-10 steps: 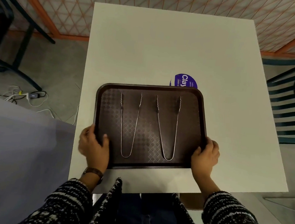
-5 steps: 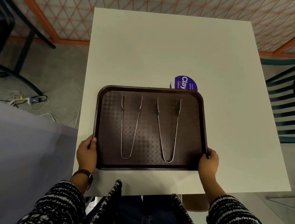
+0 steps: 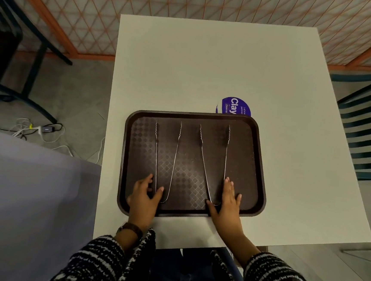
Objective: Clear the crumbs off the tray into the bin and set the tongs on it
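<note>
1. The left hand [image 3: 145, 195] lies on the tray at about 7 o'clock, with its fingers curled loosely around the closed bend of the left tongs [image 3: 165, 161]; whether it already squeezes them, I cannot tell
2. The left tongs lie flat on the dark brown tray [image 3: 258, 169], with the open tips pointing to 12 o'clock
3. The right tongs [image 3: 214, 163] lie just beside them, in the same direction, also on the tray
4. The right hand [image 3: 227, 203] rests at about 5 o'clock of the tray, fingers spread flat, thumb and fingers on either side of the bend of the right tongs
5. The tray sits on the white table [image 3: 209, 64], and a purple sticker [image 3: 235, 106] shows at its far edge, near 1 o'clock
</note>
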Motion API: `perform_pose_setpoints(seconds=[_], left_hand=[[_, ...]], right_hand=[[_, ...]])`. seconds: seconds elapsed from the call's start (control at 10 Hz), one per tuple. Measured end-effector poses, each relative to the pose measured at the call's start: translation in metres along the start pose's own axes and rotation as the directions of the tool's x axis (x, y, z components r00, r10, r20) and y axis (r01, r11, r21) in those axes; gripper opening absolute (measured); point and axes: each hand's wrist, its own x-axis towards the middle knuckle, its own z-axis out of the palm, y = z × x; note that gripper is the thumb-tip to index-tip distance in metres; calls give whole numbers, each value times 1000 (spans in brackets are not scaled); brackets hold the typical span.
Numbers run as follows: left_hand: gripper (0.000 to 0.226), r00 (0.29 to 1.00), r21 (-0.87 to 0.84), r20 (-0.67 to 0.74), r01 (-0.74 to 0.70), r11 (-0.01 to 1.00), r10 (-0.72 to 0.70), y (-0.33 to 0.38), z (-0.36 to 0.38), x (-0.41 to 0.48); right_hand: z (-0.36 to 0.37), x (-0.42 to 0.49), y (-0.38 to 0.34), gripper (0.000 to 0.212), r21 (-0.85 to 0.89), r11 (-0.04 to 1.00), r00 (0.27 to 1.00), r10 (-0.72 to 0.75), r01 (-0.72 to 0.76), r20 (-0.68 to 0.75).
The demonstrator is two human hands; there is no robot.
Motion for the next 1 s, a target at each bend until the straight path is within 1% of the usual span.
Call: perform_pose_setpoints(seconds=[0.1, 0.3, 0.5, 0.6, 0.7, 0.8, 0.9, 1.0], left_hand=[[46, 1000, 34, 7, -7, 999, 7, 0, 2, -3], [45, 999, 93, 33, -16, 996, 13, -3, 3, -5], [45, 998, 112, 49, -44, 993, 39, -6, 2, -3], [45, 998, 123, 51, -43, 991, 37, -5, 1, -3], [48, 997, 97, 69, -46, 994, 39, -2, 0, -1], [47, 998, 1, -7, -69, 998, 69, 1, -4, 4], [41, 984, -21, -77, -164, 986, 162, 18, -16, 14], [36, 962, -61, -50, -272, 960, 269, 51, -31, 31]], right_hand=[[0, 0, -3, 78, 15, 1000, 1000, 19, -19, -4], [4, 1, -2, 76, -65, 998, 1000, 28, -28, -2], [4, 0, -7, 76, -53, 997, 998, 54, -55, -12], [3, -1, -8, 80, -21, 998, 998, 58, -59, -28], [4, -3, -7, 89, -1, 999, 998, 48, -49, -30], [-2, -2, -7, 91, -59, 998, 998, -5, 1, -59], [-23, 9, -17, 84, -120, 984, 990, -139, 135, -25], [-64, 36, -34, 64, -173, 953, 969, -242, 247, 53]])
